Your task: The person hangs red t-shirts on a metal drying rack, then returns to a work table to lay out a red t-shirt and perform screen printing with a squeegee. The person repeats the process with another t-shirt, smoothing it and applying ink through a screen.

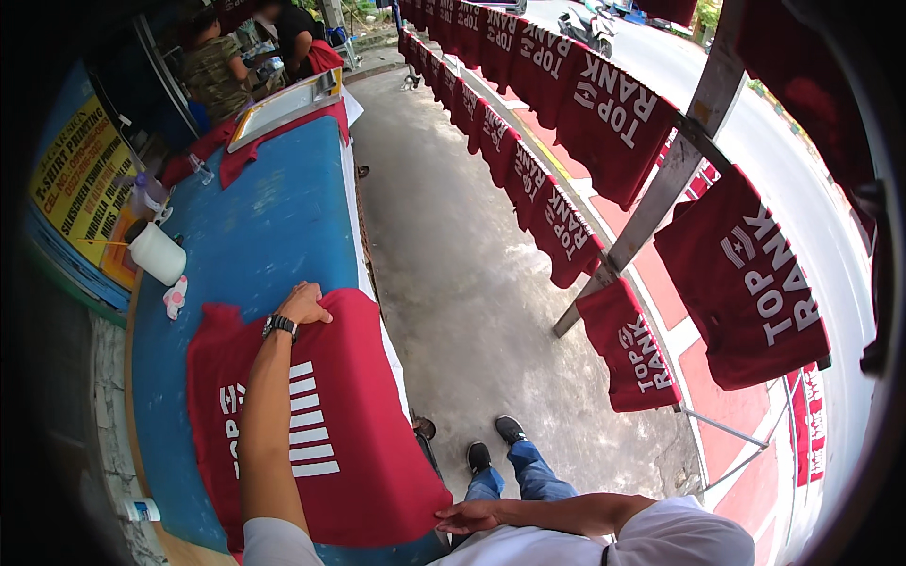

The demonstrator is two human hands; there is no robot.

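A dark red T-shirt [368,406] with white printed lettering and stripes lies spread over the near end of a blue-topped table [274,226]. My left hand [306,304], with a black watch at the wrist, pinches the shirt's far edge, and its forearm crosses the print. At the near right corner, my right hand [468,517] holds the hem where the cloth hangs over the table's side. Its fingertips are partly hidden by the fabric.
A white tub [158,255] and a pink-spotted cloth [176,297] stand at the left edge. A framed screen [288,107] lies at the far end. Two people are beyond it. Rows of printed red shirts [618,123] hang on the right, beside a metal post [675,170].
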